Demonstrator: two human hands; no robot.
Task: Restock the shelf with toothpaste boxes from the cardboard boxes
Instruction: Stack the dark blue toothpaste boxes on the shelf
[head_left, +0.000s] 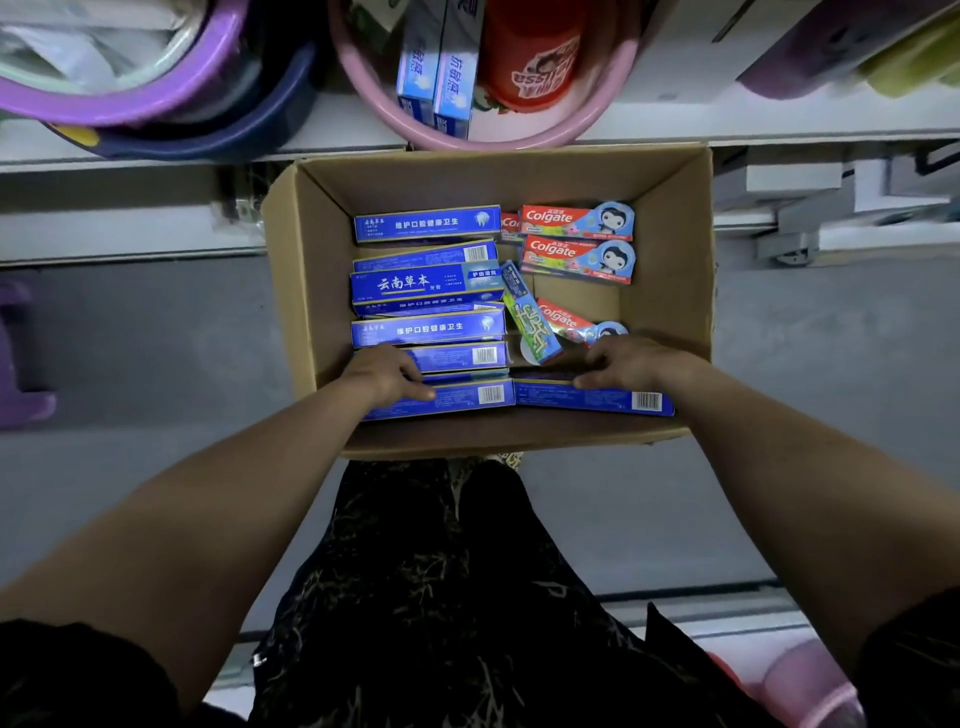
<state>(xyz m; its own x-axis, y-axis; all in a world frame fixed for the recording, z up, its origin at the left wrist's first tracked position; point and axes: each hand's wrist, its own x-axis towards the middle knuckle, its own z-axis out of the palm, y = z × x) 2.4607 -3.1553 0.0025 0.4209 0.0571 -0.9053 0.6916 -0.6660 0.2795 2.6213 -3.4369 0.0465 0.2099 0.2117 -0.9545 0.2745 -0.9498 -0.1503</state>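
Beneath the twelve-o'clock shelf (727, 127), pickup is judged begun: blue toothpaste boxes (467, 401) at the cardboard box's (311, 270) six o'clock are clasped by left grip (387, 371) and right grip (631, 361); lifting is needed next.

This is a shop aisle. White shelves (779, 119) carry stacked plastic basins (156, 88), and in front of them an open cardboard box (322, 291) holds many alike, branded toothpaste boxes (426, 226), packed as stock.
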